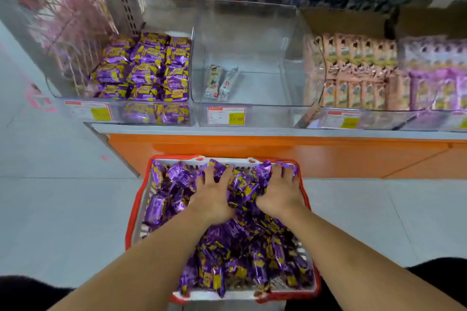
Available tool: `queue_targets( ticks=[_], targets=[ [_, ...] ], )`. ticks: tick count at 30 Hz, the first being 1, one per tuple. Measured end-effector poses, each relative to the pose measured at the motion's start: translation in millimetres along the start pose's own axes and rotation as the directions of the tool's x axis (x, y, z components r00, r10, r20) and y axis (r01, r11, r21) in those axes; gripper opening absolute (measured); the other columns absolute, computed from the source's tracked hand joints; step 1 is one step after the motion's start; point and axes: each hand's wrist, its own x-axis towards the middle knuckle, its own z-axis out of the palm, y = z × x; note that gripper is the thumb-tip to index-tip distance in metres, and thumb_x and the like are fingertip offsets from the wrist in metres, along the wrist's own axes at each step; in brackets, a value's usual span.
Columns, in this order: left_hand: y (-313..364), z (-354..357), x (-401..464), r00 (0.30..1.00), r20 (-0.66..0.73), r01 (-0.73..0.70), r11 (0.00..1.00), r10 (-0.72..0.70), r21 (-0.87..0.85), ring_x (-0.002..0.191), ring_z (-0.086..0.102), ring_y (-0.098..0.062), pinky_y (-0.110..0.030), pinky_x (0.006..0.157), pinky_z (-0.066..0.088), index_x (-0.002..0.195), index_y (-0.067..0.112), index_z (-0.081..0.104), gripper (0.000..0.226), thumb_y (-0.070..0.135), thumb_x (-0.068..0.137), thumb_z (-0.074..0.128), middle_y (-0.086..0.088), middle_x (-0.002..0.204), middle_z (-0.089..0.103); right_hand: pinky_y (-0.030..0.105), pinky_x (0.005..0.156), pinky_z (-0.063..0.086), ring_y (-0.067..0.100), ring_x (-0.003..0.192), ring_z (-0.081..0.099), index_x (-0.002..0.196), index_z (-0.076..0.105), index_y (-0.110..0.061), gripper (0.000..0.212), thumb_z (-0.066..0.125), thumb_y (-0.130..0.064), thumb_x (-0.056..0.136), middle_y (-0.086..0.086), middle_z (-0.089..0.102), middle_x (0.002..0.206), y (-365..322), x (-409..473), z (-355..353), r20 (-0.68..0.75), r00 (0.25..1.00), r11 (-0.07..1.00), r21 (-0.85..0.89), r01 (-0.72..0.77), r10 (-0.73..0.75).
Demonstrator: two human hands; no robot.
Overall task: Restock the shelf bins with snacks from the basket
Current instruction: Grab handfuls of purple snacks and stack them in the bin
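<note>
Both our hands in basket [141,199] | left hand [213,192] and right hand [279,190] grasping purple snacks [242,187] between them | near floor, below left bin [141,76], half full | middle bin [252,63] nearly bare

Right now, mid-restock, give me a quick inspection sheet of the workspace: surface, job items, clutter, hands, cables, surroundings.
Surface: pale tiled floor; the red basket sits on it before the orange shelf base.
Job items: basket heaped with purple snack packs; left clear bin well filled with matching packs; middle bin holds only two slim packets.
Clutter: nothing seen.
Hands: left hand and right hand both pressed into the heap, fingers spread and curling over packs.
Cables: nothing seen.
Surroundings: boxed snacks in the right bins; price tags on the bin fronts; blurred pink decoration at left.
</note>
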Motion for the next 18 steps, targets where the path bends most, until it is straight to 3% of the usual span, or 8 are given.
queue_targets(
  ticks=[3, 5, 9, 15, 18],
  targets=[
    [9, 12, 13, 0.995, -0.092, 0.030, 0.999, -0.026, 0.033, 0.144, 0.012, -0.042, -0.062, 0.100, 0.049, 0.155, 0.055, -0.006, 0.115, 0.057, 0.076, 0.078, -0.007, 0.155, 0.007, 0.048, 0.109, 0.044, 0.045, 0.140, 0.036, 0.154, 0.016, -0.028, 0.090, 0.069, -0.049, 0.084, 0.017, 0.013, 0.158, -1, 7, 9, -0.090, 0.996, 0.999, 0.043, -0.025, 0.029],
    [13, 17, 17, 0.992, -0.127, -0.003, 0.996, 0.015, 0.089, 0.140, 0.020, -0.038, -0.061, 0.095, 0.052, 0.154, 0.056, -0.003, 0.111, 0.052, 0.079, 0.078, -0.007, 0.150, 0.015, 0.050, 0.103, 0.048, 0.047, 0.133, 0.043, 0.150, 0.019, -0.033, 0.082, 0.068, -0.050, 0.086, 0.018, 0.013, 0.156, -2, 11, 15, -0.132, 0.991, 0.999, 0.042, -0.013, 0.018],
    [16, 23, 21, 0.986, -0.095, -0.123, 0.986, 0.134, 0.116, 0.134, 0.033, -0.033, -0.058, 0.091, 0.054, 0.153, 0.052, 0.012, 0.093, 0.034, 0.085, 0.074, -0.006, 0.141, 0.026, 0.051, 0.106, 0.048, 0.048, 0.134, 0.042, 0.151, 0.028, -0.029, 0.080, 0.065, -0.059, 0.086, 0.020, 0.005, 0.160, 1, 19, 21, -0.136, 0.990, 0.999, 0.023, -0.045, 0.048],
    [17, 19, 20, 0.988, -0.062, -0.142, 0.989, 0.144, 0.035, 0.126, 0.045, -0.035, -0.052, 0.089, 0.054, 0.148, 0.037, 0.022, 0.076, 0.027, 0.088, 0.068, -0.009, 0.132, 0.040, 0.047, 0.094, 0.053, 0.044, 0.118, 0.058, 0.143, 0.041, -0.039, 0.078, 0.059, -0.076, 0.077, 0.013, 0.020, 0.150, 2, 22, 21, -0.098, 0.995, 0.999, 0.048, -0.013, 0.018],
    [18, 17, 19, 0.988, -0.059, -0.146, 0.989, 0.145, -0.004, 0.123, 0.051, -0.036, -0.049, 0.089, 0.053, 0.150, 0.034, 0.023, 0.075, 0.022, 0.089, 0.064, -0.010, 0.134, 0.044, 0.042, 0.087, 0.055, 0.038, 0.113, 0.062, 0.145, 0.043, -0.040, 0.071, 0.063, -0.067, 0.083, 0.010, 0.024, 0.145, 2, 22, 22, -0.116, 0.993, 0.999, 0.025, 0.025, -0.022]
  ],
)
